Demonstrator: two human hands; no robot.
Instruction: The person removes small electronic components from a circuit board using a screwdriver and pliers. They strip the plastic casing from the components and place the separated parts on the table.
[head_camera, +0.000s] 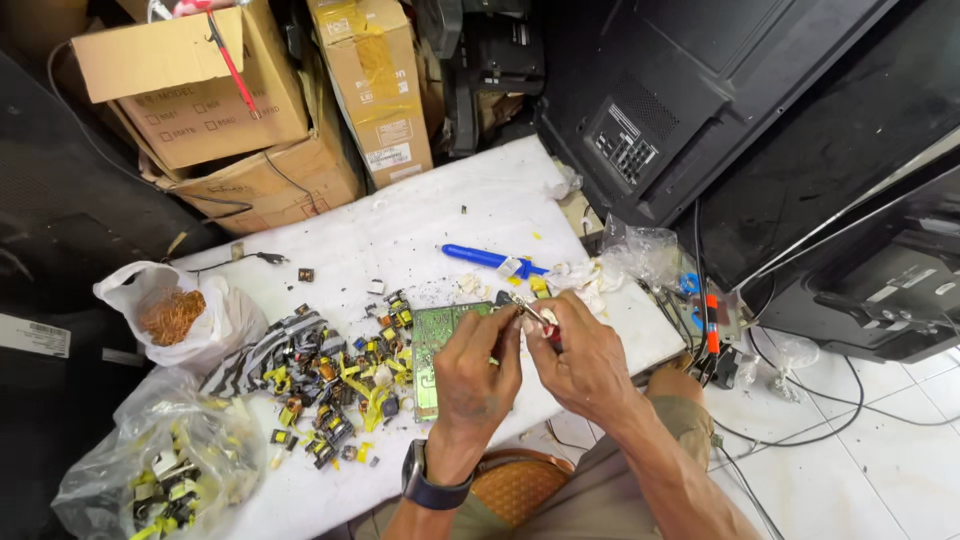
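My left hand (478, 372) and my right hand (582, 360) meet over the near right part of a white table top (420, 225). The fingers of my left hand pinch a small part by the upper right corner of a green circuit board (432, 345); what the part is cannot be made out. My right hand grips a red-handled tool (541, 322) whose metal tip points at that small part. The board lies flat, partly hidden under my left hand. A pile of small yellow and black electronic parts (335, 385) lies just left of the board.
A blue-handled tool (483, 258) lies beyond my hands, beside crumpled white scraps (580, 278). A white bag of copper wire (172, 315) and a clear bag of parts (165, 475) sit left. Cardboard boxes (230, 100) stand behind; black television backs (700, 90) lean right, over loose cables (800, 435).
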